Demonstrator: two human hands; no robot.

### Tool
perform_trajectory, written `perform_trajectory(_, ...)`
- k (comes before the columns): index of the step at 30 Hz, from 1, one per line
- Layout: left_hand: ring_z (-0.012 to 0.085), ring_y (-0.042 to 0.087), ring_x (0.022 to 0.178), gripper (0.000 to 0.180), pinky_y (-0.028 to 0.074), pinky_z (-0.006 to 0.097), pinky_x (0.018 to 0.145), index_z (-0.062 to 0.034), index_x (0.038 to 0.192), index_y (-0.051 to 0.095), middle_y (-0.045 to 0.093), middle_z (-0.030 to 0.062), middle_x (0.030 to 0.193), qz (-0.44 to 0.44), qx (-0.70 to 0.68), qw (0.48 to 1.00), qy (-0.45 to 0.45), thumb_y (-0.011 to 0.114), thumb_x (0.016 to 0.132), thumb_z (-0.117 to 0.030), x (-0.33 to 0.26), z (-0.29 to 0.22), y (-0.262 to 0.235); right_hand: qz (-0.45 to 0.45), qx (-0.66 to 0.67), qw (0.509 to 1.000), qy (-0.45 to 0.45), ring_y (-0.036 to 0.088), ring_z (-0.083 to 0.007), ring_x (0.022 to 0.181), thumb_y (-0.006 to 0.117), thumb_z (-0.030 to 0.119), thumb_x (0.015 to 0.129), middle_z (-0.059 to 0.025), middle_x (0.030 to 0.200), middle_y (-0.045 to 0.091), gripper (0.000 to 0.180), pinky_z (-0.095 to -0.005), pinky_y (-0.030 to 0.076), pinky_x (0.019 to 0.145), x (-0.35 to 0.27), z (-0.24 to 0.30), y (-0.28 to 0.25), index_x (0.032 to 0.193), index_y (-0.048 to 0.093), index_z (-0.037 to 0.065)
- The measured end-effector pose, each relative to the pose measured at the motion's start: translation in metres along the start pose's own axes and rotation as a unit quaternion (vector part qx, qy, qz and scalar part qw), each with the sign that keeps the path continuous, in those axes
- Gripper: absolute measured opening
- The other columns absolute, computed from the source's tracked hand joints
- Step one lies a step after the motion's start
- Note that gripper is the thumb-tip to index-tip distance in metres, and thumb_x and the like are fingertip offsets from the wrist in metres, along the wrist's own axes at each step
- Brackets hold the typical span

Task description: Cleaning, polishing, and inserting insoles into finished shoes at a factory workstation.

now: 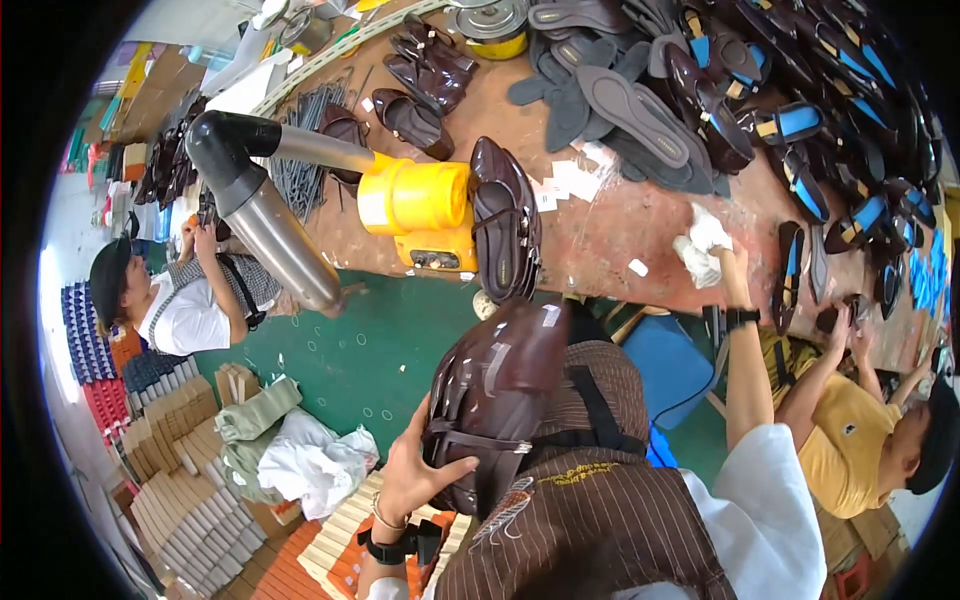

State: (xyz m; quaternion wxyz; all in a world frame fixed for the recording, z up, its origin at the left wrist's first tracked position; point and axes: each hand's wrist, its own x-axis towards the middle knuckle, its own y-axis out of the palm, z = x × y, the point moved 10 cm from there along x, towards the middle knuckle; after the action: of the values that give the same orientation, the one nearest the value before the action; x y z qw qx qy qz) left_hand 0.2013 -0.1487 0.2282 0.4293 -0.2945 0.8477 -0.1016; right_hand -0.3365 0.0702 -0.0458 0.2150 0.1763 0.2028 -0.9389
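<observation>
My left hand (415, 465) grips a glossy dark brown shoe (495, 370) with a strap, held up over my striped apron; its fingers wrap round the side and the thumb lies by the strap. My right arm reaches out to the table (620, 225), where my right hand (733, 262) is closed on a crumpled white cloth (703, 243). At the table's near edge a pair of dark brown shoes (505, 225) stands beside a yellow blower-like machine (415, 210), joined to a bent metal pipe (285, 240).
Grey insoles (635, 110) and many brown shoes (850, 120) with blue insides cover the table's far right. A lidded can (492, 25) stands at the back. One co-worker in yellow (850, 440) sits at right, another in white (190, 310) at left. A blue seat (665, 365) is below.
</observation>
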Motion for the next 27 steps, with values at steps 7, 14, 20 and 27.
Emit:
perform_trajectory(7, 0.0334, 0.055, 0.097, 0.112, 0.04, 0.04, 0.094, 0.0064, 0.145, 0.039, 0.06, 0.0164, 0.098, -0.066, 0.343, 0.921, 0.174, 0.089, 0.057, -0.04, 0.027, -0.104, 0.046, 0.332, -0.148, 0.857, -0.366, 0.06, -0.0291, 0.109, 0.079, 0.021, 0.07, -0.012, 0.11, 0.062, 0.041, -0.0424, 0.048, 0.092, -0.259, 0.254, 0.102, 0.104, 0.063, 0.006)
perform_trajectory(14, 0.0303, 0.058, 0.101, 0.087, 0.042, 0.041, 0.09, 0.0033, 0.128, 0.058, 0.064, 0.0126, 0.11, -0.12, 0.29, 0.905, 0.285, 0.087, 0.054, -0.033, 0.028, -0.115, 0.065, 0.366, -0.32, 0.782, -0.39, 0.064, -0.0303, 0.092, 0.077, 0.019, 0.074, -0.0097, 0.095, 0.063, 0.028, -0.0418, 0.053, 0.082, -0.299, 0.222, 0.147, 0.097, 0.066, 0.008)
perform_trajectory(20, 0.0293, 0.054, 0.099, 0.089, 0.04, 0.04, 0.089, 0.0015, 0.129, 0.059, 0.062, 0.0126, 0.114, -0.128, 0.295, 0.904, 0.282, 0.088, 0.052, -0.031, 0.026, -0.126, 0.058, 0.259, -0.42, 0.816, -0.301, 0.065, -0.0408, 0.076, 0.071, 0.02, 0.08, -0.0201, 0.084, 0.066, 0.021, -0.0447, 0.052, 0.068, -0.207, 0.203, 0.073, 0.09, 0.067, 0.001)
perform_trajectory(27, 0.0287, 0.056, 0.095, 0.083, 0.042, 0.04, 0.085, -0.0009, 0.122, 0.064, 0.063, 0.0116, 0.112, -0.11, 0.256, 0.906, 0.317, 0.088, 0.05, -0.035, 0.01, -0.134, 0.019, 0.335, -0.242, 0.847, -0.333, 0.071, -0.0332, 0.089, 0.075, 0.013, 0.077, -0.0184, 0.103, 0.068, 0.054, -0.0387, 0.056, 0.079, -0.269, 0.316, 0.129, 0.125, 0.052, 0.005)
